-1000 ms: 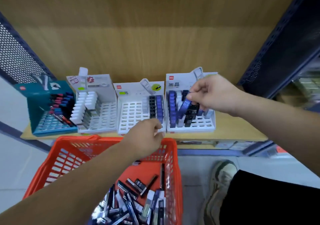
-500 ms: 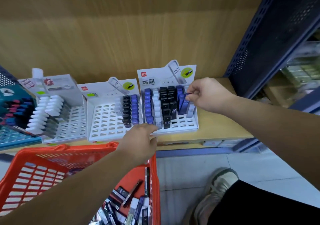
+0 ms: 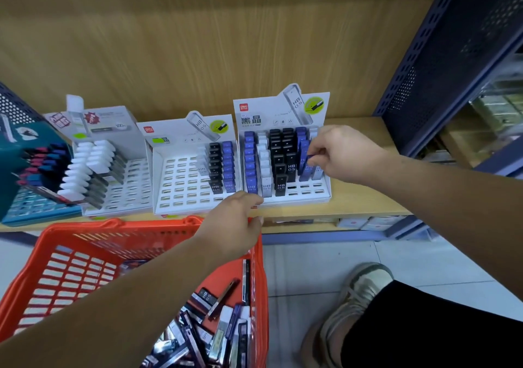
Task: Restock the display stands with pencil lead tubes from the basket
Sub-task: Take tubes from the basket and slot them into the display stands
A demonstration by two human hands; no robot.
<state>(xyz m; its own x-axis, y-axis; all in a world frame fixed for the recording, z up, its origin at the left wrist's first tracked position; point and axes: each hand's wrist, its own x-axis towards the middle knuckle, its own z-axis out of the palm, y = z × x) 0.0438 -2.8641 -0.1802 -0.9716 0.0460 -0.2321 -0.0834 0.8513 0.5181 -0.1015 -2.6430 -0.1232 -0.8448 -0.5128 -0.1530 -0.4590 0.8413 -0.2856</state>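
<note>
My right hand (image 3: 343, 154) pinches a blue lead tube (image 3: 305, 164) at the right side of the rightmost white display stand (image 3: 314, 195), among rows of blue, white and black tubes. My left hand (image 3: 236, 223) hovers with curled fingers over the far rim of the orange basket (image 3: 85, 254), just in front of the stand; whether it holds anything is hidden. Several loose lead tubes (image 3: 212, 331) lie in the basket's bottom. A second white stand (image 3: 184, 189) to the left holds black and blue tubes.
Further left stand a white display of white-capped tubes (image 3: 93, 166) and a teal display (image 3: 31, 169), all on a wooden shelf (image 3: 359, 198). A dark blue perforated upright (image 3: 452, 56) rises at the right. My shoe (image 3: 351, 305) rests on the tiled floor.
The view has shifted right and closer. My right hand has lowered the blue tube further into the right columns of the stand. My left hand has stayed over the basket rim.
</note>
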